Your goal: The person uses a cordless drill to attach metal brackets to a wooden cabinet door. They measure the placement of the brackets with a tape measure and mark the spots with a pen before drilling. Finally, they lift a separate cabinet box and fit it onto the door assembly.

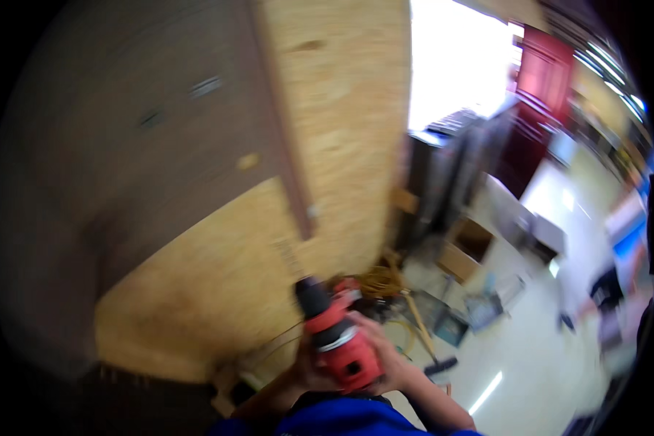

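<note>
The drill bit (286, 257) was blurry, the red drill (350, 357) partly hid the left hand (312, 373), the bottom edge cut the blue shirt (352, 418)

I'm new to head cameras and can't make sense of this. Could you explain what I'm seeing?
There is no machine arm here, just a person with bare hands. The one picture comes from a camera on their head, looking down; its wide lens bends straight edges, and much of it is blurred.

The left hand and right hand are around a red and black drill, its bit pointing away from the person. Behind it is a wooden board; I can't tell whether they touch.

On the shiny floor to the right are an open cardboard box and a long-handled tool.
</note>
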`<state>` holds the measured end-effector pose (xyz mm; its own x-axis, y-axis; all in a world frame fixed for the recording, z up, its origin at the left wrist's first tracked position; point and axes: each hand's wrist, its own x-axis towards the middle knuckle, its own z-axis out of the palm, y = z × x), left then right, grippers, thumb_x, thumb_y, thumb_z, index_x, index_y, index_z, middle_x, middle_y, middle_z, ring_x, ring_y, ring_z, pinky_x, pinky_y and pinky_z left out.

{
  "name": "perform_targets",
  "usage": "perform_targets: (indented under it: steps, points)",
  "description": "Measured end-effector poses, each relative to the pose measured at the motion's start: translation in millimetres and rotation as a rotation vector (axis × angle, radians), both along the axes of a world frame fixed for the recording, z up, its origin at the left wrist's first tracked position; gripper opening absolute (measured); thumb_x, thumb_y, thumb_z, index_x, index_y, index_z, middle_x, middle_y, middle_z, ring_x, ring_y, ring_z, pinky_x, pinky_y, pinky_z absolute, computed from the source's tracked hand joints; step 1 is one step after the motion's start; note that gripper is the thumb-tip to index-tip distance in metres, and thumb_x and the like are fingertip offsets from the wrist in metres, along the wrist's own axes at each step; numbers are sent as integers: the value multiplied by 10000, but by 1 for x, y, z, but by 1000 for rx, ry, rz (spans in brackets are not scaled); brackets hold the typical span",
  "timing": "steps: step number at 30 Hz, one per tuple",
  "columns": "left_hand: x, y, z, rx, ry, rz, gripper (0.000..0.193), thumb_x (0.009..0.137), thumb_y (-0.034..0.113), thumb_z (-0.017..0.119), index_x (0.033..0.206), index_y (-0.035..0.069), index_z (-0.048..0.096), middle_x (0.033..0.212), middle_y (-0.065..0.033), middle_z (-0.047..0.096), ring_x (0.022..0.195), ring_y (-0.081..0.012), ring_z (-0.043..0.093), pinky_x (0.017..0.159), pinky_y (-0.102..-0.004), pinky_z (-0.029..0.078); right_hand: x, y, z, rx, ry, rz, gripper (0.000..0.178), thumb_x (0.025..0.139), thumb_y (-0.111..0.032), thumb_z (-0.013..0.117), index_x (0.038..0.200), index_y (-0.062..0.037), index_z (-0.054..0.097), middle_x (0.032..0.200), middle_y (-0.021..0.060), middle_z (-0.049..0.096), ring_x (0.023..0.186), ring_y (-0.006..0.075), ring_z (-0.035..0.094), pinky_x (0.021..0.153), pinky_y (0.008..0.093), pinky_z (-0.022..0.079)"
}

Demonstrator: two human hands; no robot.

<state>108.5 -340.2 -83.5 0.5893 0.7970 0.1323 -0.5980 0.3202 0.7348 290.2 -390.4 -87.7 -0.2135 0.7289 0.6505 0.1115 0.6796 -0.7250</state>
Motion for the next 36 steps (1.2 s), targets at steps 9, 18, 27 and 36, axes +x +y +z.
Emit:
perform_targets:
  steps: [9, 18, 27, 36]
  points:
    - [-13, 29, 55, 908, 495, 453, 1167, 614, 328, 932, 1499, 27, 233, 1541, -242, 273, 1444, -377, 258, 1160, -533, 174, -65, 79, 5, -386, 155, -219, 515, 787, -175, 769, 1244, -38, 576, 1103, 75, 659, 983, 168, 633, 879, 320, 509]
    - [-156, 191, 148, 1496, 657, 572, 905, 700, 527, 839, 1412, 83, 500, 1555, -244, 292, 1470, -425, 208, 1154, -610, 122, -130, 163, 44, -487, 713, -80, 236, 957, -191, 588, 1124, -23, 581, 922, 110, 655, 740, 189, 628, 610, 280, 536]
    - [-160, 385, 330, 2013, 1037, 1542, 120, 846, 131, 674, 933, 145, 755, 1237, -65, 630, 1285, -261, 498, 1146, -599, 252, -156, 246, 84, -143, 438, -156, 378, 931, -13, 516, 1305, -56, 478, 1140, 77, 608, 1024, 131, 624, 894, 270, 483]
    - [-191, 382, 331, 2140, 768, 1399, 150, 799, 16, 651, 880, 113, 733, 1241, -80, 638, 1254, -307, 543, 1110, -568, 328, -130, 319, 154, -38, 5, -207, 421, 873, 67, 500, 1278, -44, 534, 1096, 83, 637, 962, 161, 659, 820, 308, 528]
